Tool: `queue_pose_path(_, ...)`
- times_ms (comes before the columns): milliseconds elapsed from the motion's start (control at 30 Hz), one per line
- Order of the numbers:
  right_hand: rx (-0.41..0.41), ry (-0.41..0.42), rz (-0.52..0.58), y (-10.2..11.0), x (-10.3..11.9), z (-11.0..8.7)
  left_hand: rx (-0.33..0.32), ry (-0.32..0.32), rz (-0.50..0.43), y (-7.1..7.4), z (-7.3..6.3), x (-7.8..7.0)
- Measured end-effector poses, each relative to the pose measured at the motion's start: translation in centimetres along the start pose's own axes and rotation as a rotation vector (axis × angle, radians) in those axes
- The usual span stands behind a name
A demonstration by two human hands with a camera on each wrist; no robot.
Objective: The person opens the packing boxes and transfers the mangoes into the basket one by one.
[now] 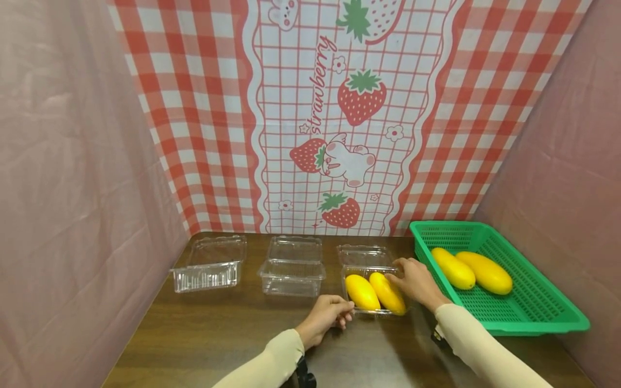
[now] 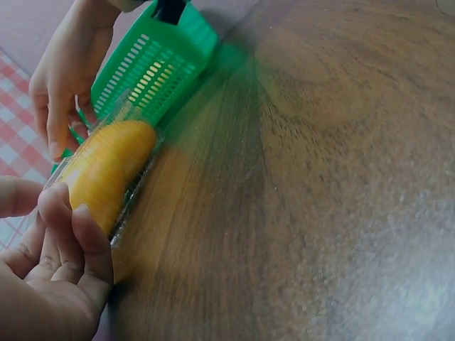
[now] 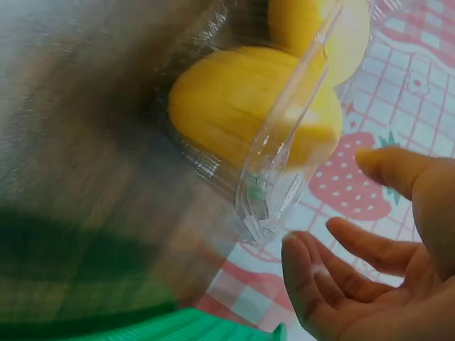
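A clear plastic clamshell box lies with its lid folded back. Inside are two yellow mangoes, a left one and a right one, side by side. At the box's near left corner, my left hand pinches the rim with curled fingers. My right hand is at the box's right side by the lid hinge. In the right wrist view its fingers are loosely bent and spread from the thumb, apart from the box edge, with nothing between them.
A green slotted basket on the right holds two more mangoes. Two other clear clamshell boxes stand with lids raised, one in the middle and one at left. A checked strawberry cloth hangs behind the wooden table.
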State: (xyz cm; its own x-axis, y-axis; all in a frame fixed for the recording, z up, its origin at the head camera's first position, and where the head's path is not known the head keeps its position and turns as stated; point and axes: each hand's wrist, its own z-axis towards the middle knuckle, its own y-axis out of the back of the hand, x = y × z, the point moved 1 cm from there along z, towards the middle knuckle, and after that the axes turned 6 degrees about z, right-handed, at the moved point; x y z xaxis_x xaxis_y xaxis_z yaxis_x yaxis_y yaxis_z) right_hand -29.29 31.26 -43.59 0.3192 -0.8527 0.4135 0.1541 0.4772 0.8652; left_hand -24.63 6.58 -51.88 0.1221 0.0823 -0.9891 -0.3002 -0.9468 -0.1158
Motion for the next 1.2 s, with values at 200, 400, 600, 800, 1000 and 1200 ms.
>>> queue_pose_path(200,0.093,0.023,-0.049,-0.1,0.6,-1.0,0.005,-0.002,0.016,0.2,0.0,-0.1)
queue_pose_path(400,0.131,0.069,-0.076,-0.5,0.6,-1.4,0.014,-0.005,0.023,0.3,0.0,-0.1)
queue_pose_path(600,0.128,0.132,-0.093,-1.4,0.7,-1.6,0.017,-0.008,0.032,0.4,0.0,-0.1)
queue_pose_path(800,0.107,0.106,-0.139,-2.2,1.3,-1.7,0.021,-0.010,0.048,0.3,0.1,-0.1)
queue_pose_path(1000,0.061,0.077,-0.175,-2.5,1.9,-2.1,0.020,-0.010,0.061,0.3,0.1,-0.2)
queue_pose_path(1200,0.017,0.069,-0.190,-2.7,2.1,-2.5,0.022,-0.009,0.064,0.2,0.0,-0.1)
